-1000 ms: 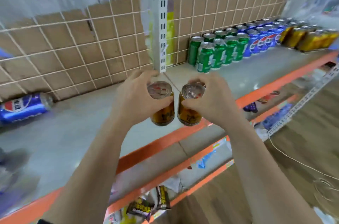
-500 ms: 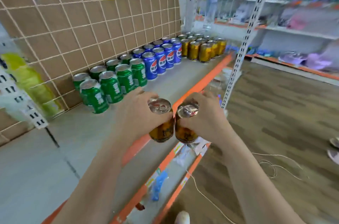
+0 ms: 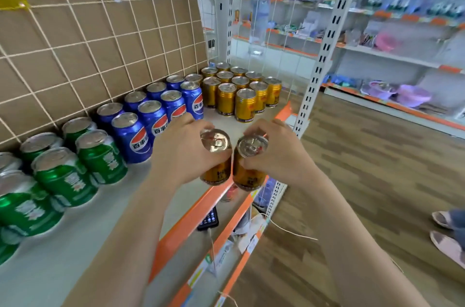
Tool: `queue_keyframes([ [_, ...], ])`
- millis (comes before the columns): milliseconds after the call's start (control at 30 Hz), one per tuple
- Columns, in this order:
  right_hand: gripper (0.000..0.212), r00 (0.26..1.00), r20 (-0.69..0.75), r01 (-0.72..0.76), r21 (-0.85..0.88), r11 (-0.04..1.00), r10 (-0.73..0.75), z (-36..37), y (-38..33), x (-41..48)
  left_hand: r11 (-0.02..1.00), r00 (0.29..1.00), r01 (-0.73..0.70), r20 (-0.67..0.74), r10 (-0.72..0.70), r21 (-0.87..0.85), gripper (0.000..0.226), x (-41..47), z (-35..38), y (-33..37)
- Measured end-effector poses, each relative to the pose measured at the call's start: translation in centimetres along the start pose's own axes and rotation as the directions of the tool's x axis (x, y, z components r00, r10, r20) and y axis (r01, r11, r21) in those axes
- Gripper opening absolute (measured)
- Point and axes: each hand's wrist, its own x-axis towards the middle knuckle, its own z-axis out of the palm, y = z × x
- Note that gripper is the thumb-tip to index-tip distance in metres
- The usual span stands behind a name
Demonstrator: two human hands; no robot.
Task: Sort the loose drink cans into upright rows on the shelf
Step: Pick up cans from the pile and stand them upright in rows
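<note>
Head camera view at a shop shelf (image 3: 75,231): a person holds two loose drink cans upright in the air, one in each hand, above the shelf's orange front edge. The left hand (image 3: 181,153) grips the left gold can (image 3: 217,171), its fingers (image 3: 198,126) curled round the can's upper part with the thumb on the near side. The right hand (image 3: 279,155) grips the right gold can (image 3: 247,176) in the same way. The two cans hang side by side, close together; whether they touch cannot be told. Both silver lids with pull tabs face up between the fingers.

Beyond the fingers, at the far end of the shelf, a block of gold cans (image 3: 245,103) stands upright in rows. Just left of the left hand's fingers stand rows of blue cans (image 3: 151,115), the nearest beside the knuckles, and farther left are rows of green cans (image 3: 65,173). All three groups back onto a wire grid (image 3: 100,42) over brown board.

Below the fingers, a dark device (image 3: 208,220) lies on a lower shelf, and a white cord (image 3: 289,231) trails over the wooden floor (image 3: 377,168). Right of the right hand, a white slotted post (image 3: 317,55) rises at the shelf's corner. Well to the right, a pair of slippered feet (image 3: 445,231) stands on the floor.
</note>
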Motion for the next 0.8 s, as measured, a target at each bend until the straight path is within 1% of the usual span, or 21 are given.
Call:
queue_keyframes([
  [100, 0.045, 0.997, 0.043, 0.059, 0.019, 0.998, -0.060, -0.7, 1.5, 4.0, 0.998, 1.000, 0.025, -0.003, -0.025, 0.060, 0.062, 3.3, 0.9, 0.6],
  [233, 0.044, 0.987, 0.095, 0.120, 0.091, 0.989, -0.128, -1.3, 4.0, 9.7, 0.992, 0.992, 0.110, -0.067, -0.106, 0.057, 0.054, 7.5, 2.1, 1.3],
  [333, 0.048, 0.960, 0.157, 0.211, 0.129, 0.969, -0.230, -2.1, 5.9, 14.0, 0.980, 0.976, 0.182, -0.135, -0.171, 0.078, 0.051, 10.6, 3.4, 1.8],
  [433, 0.046, 0.917, 0.228, 0.280, 0.214, 0.936, -0.327, -3.3, 7.4, 18.6, 0.957, 0.938, 0.281, -0.229, -0.259, 0.072, 0.059, 13.6, 4.7, 2.3],
  [500, 0.042, 0.874, 0.278, 0.322, 0.281, 0.904, -0.398, -4.2, 8.4, 22.2, 0.935, 0.890, 0.353, -0.315, -0.329, 0.022, 0.061, 15.6, 5.4, 3.0],
  [633, 0.037, 0.803, 0.360, 0.342, 0.374, 0.862, -0.474, -5.1, 9.8, 28.2, 0.875, 0.801, 0.481, -0.383, -0.460, -0.045, 0.058, 19.1, 5.7, 4.5],
  [700, 0.036, 0.774, 0.382, 0.356, 0.396, 0.846, -0.505, -5.4, 10.3, 30.5, 0.850, 0.764, 0.526, -0.417, -0.492, -0.040, 0.058, 20.6, 5.8, 5.0],
  [800, 0.037, 0.765, 0.395, 0.336, 0.427, 0.839, -0.508, -5.1, 10.7, 33.5, 0.848, 0.760, 0.530, -0.434, -0.483, -0.014, 0.072, 22.4, 5.8, 5.2],
])
